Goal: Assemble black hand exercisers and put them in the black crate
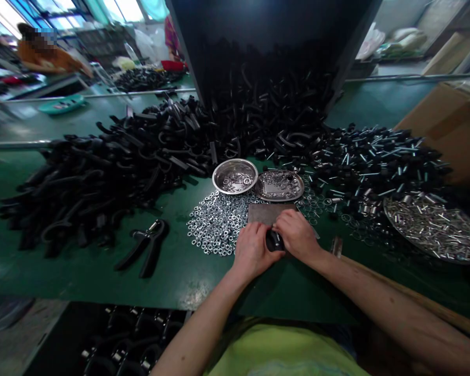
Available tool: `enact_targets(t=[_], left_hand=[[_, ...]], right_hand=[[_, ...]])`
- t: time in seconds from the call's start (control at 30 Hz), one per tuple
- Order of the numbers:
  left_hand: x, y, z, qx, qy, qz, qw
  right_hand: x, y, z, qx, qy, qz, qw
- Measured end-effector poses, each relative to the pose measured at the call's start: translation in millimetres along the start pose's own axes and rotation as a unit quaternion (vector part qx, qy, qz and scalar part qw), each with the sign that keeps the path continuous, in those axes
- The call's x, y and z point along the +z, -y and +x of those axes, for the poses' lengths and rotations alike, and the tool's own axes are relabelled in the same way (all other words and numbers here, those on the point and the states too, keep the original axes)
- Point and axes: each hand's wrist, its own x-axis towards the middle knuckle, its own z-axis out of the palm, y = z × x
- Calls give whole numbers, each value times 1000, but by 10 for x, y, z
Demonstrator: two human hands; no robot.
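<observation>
My left hand (254, 249) is wrapped round a black plastic part (274, 241), its thumb along the near side. The fingers of my right hand (295, 232) are pressed together at the part's upper right; whatever is between them is too small to make out. Both hands are over the near edge of a flat metal plate (268, 213). To the left of my left hand spreads a heap of silver nuts (215, 222). Behind the plate are a round metal bowl (235, 176) and an oval metal tray (280, 186), both with small metal pieces.
Black handles (102, 172) are piled left, beside an assembled clamp (144, 248). Black knobs with screws (360, 156), a large tray of metal pins (434, 227) and a cardboard box (450, 125) are right. A dark bin (270, 42) stands behind. A person (49, 55) sits far left.
</observation>
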Motion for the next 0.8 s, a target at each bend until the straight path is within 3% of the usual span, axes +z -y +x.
enact_targets(t=[0.1, 0.2, 0.3, 0.4, 0.57, 0.67, 0.8], left_hand=[[6, 2, -14, 8, -5, 1, 1000], [-1, 10, -30, 25, -11, -5, 1000], [-16, 15, -41, 48, 3, 1, 999], [-26, 14, -43, 58, 13, 8, 998], [-30, 14, -34, 54, 18, 5, 998], [-23, 14, -24, 46, 17, -9, 999], [-7, 8, -7, 37, 14, -61, 997]], right_hand=[[-7, 35, -98, -51, -22, -58, 997], [-117, -38, -42, -53, 20, -22, 998], [-234, -277, 208, 28, 48, 14, 998], [-230, -616, 555, 99, 30, -31, 994], [-23, -1003, 947, 94, 51, -60, 992], [37, -1025, 1010, 81, 59, -59, 993], [-37, -913, 1020, 83, 45, -40, 995]])
